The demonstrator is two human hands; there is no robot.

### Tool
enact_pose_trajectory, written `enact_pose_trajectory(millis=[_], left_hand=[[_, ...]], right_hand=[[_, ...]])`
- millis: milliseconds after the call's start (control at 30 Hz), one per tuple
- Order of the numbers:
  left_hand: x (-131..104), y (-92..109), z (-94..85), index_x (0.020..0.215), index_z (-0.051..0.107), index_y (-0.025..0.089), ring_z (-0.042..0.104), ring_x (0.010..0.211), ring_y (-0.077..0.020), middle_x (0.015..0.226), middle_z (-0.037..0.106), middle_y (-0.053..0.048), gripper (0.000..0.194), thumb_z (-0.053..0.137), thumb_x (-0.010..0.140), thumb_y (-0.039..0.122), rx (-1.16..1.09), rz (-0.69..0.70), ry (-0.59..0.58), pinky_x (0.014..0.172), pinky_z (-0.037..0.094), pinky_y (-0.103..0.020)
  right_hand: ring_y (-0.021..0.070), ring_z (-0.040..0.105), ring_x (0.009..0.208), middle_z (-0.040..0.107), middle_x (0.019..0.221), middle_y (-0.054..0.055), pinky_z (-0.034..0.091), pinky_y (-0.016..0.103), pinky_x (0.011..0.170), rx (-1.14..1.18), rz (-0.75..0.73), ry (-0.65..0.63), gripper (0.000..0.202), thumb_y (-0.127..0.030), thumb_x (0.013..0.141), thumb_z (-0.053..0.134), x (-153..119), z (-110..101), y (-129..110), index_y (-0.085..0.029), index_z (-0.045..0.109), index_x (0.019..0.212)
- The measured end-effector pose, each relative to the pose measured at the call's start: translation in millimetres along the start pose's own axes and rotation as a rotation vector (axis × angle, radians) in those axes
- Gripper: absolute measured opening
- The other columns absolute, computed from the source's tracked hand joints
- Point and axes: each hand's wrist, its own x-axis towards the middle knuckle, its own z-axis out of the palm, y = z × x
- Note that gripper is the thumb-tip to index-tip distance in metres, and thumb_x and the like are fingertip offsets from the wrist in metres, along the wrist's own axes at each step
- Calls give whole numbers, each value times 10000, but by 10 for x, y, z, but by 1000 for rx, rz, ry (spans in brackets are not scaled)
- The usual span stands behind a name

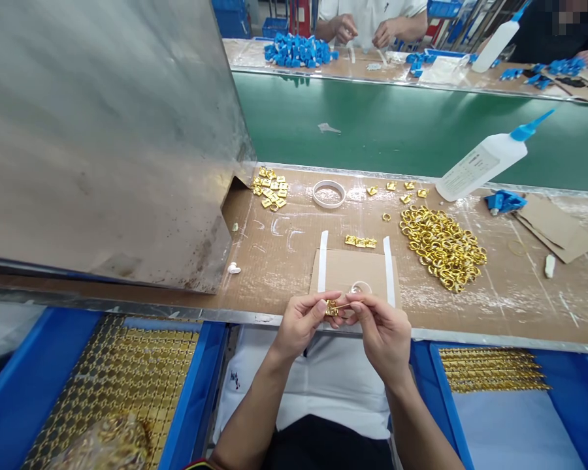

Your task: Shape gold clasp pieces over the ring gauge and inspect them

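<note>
Between the fingers of my left hand (298, 324) is a small gold-coloured metal piece (332, 308), held at the front edge of the bench. My right hand (383, 329) pinches a thin stick-like tool (343, 305), its end against the gold piece. Just behind my fingers, a small clear round dish (361, 287) rests on a cardboard pad (355, 266) with white tape down both sides. Beyond the pad lies a short row of gold pieces (360, 241). A heap of gold rings (441, 247) spreads to the right.
A large metal housing (108, 137) stands at left. A white bottle (485, 163) leans at back right, before the green belt (396, 124). A tape ring (328, 194) lies mid-bench. Blue trays of gold parts flank my lap, one left (208, 365), one right (451, 418). Co-workers sit opposite.
</note>
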Motion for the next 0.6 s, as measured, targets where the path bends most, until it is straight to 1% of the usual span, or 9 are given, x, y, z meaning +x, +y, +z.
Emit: enact_pose_trajectory(millis=[233, 400, 600], left_hand=[[5, -7, 1, 1025, 824, 129, 699, 634, -182, 801, 789, -128, 496, 847, 747, 539, 35, -12, 7, 602, 573, -297], [-1, 14, 12, 992, 830, 132, 690, 609, -171, 769, 783, -117, 487, 854, 733, 544, 35, -16, 14, 582, 566, -278], [-2, 28, 22, 987, 832, 136, 687, 604, -167, 772, 786, -117, 475, 855, 734, 537, 30, -21, 11, 581, 565, -275]], right_hand=[[143, 735, 561, 806, 820, 17, 632, 214, 535, 19, -15, -2, 139, -216, 978, 611, 5, -16, -18, -223, 736, 918], [136, 715, 523, 803, 817, 21, 630, 220, 523, 23, -14, -8, 135, -228, 982, 611, 7, -16, -18, -223, 729, 918], [134, 723, 536, 806, 830, 14, 632, 213, 526, 33, -23, 5, 133, -221, 983, 613, 0, -11, -10, -230, 734, 930]])
